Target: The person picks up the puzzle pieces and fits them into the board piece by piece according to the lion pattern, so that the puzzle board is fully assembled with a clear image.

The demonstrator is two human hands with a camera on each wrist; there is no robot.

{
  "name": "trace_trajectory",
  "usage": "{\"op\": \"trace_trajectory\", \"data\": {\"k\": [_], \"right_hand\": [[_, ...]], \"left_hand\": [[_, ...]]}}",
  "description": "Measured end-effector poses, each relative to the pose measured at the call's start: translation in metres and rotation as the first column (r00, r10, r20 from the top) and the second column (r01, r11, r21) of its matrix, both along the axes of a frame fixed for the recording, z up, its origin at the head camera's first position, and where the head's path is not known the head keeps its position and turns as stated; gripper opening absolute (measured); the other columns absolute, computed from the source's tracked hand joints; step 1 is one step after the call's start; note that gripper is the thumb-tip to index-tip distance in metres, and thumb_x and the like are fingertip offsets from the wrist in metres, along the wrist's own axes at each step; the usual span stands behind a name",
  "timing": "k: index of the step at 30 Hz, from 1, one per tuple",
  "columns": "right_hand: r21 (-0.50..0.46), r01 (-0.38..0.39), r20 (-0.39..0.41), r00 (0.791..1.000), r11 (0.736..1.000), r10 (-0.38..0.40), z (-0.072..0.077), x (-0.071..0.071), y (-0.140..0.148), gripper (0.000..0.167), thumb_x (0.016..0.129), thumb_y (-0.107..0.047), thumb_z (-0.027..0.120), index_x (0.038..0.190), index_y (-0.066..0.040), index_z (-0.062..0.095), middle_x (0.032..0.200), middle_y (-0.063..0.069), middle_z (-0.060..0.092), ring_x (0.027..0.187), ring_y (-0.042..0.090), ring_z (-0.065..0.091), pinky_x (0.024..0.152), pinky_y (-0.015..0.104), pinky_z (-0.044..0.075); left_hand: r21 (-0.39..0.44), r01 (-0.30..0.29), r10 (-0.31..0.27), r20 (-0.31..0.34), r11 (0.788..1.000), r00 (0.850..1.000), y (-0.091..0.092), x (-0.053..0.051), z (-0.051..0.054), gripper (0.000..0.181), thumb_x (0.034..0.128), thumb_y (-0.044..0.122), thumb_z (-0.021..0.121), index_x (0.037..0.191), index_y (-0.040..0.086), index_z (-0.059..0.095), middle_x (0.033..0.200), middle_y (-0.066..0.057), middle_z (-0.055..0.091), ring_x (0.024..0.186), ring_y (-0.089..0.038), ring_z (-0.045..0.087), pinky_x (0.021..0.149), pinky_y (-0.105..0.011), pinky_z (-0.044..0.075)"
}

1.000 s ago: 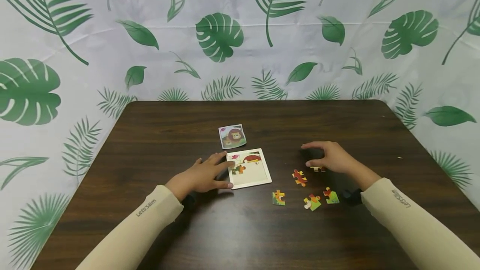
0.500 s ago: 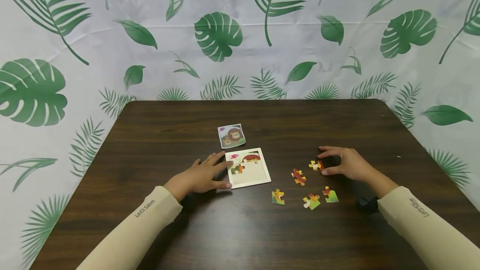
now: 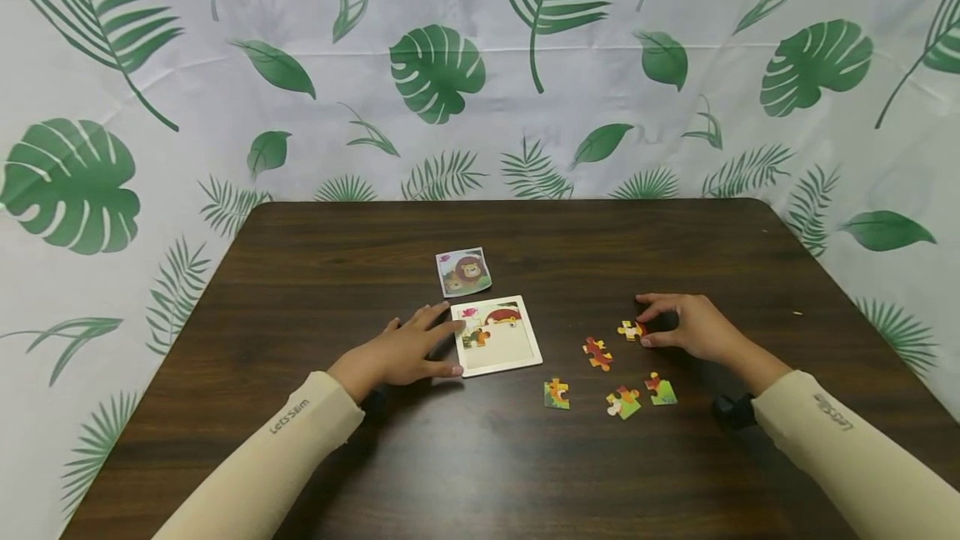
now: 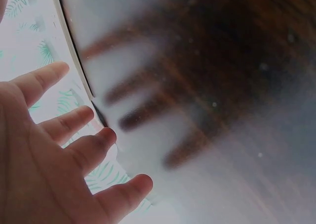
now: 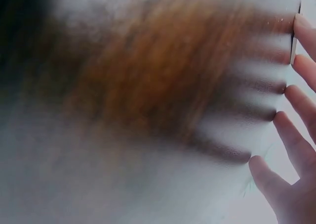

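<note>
Three puzzle pieces point(image 3: 624, 403) lie nearest on the brown table point(image 3: 480, 473), in front of the hands. A bit farther, the left hand point(image 3: 405, 350) spreads its fingers over the left side of the white puzzle tray point(image 3: 529, 330) and hides some of it. A red piece point(image 3: 597, 354) lies in the way between that tray and the yellow-and-red piece point(image 3: 631, 330). The right hand point(image 3: 693, 328) touches the yellow-and-red piece, fingers spread. Farther back are a lion card point(image 3: 463, 272) and a leafy cloth point(image 3: 480, 140).

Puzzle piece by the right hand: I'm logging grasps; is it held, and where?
Cannot tell: the right hand is at the red end of the puzzle piece.
</note>
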State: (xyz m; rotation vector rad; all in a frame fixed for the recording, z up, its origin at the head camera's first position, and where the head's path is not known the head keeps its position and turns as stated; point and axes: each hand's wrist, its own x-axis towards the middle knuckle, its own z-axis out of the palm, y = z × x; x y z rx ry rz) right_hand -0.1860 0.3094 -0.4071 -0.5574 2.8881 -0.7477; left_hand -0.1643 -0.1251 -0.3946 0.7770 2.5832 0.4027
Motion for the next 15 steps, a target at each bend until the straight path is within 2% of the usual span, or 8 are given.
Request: {"op": "trace_trajectory", "data": {"k": [15], "right_hand": [[0.021, 0.018, 0.009, 1.000, 1.000, -0.018, -0.0011, -0.0012, -0.0016, 0.026, 0.074, -0.026, 0.078, 0.096, -0.014, 0.071, 0.130, 0.015, 0.051, 0.122, 0.040, 0.041, 0.094, 0.057, 0.032]], "left_hand": [[-0.002, -0.012, 0.012, 0.007, 1.000, 1.000, 0.0005, 0.0013, -0.0005, 0.075, 0.0846, 0.058, 0.050, 0.147, 0.026, 0.025, 0.154, -0.007, 0.004, 0.138, -0.031, 0.005, 0.100, -0.064, 0.011]]}}
